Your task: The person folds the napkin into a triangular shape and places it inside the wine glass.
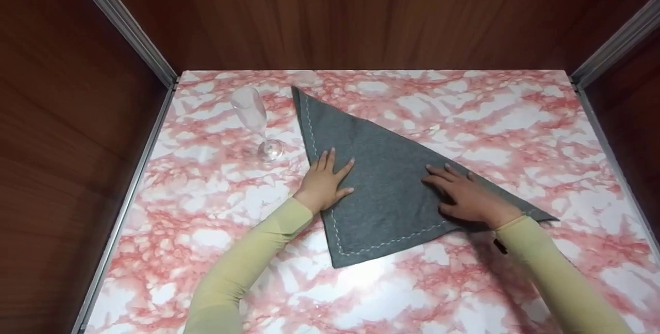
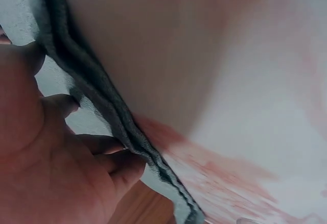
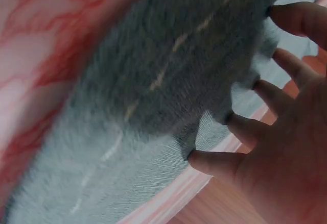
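On the pink-marbled surface (image 1: 515,133) we see the grey napkin (image 1: 381,179), folded to a triangle, soft, light and best pinched at a stitched corner, under our flat, released left hand (image 1: 325,182) and right hand (image 1: 466,197), beside a fragile glass flute (image 1: 255,122).

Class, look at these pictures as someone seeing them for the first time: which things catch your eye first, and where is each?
A grey cloth folded into a triangle lies mid-table on the pink marbled tabletop. The left hand and the right hand rest flat on it, fingers spread. A clear stemmed glass stands upright at the table's far left, apart from the cloth.
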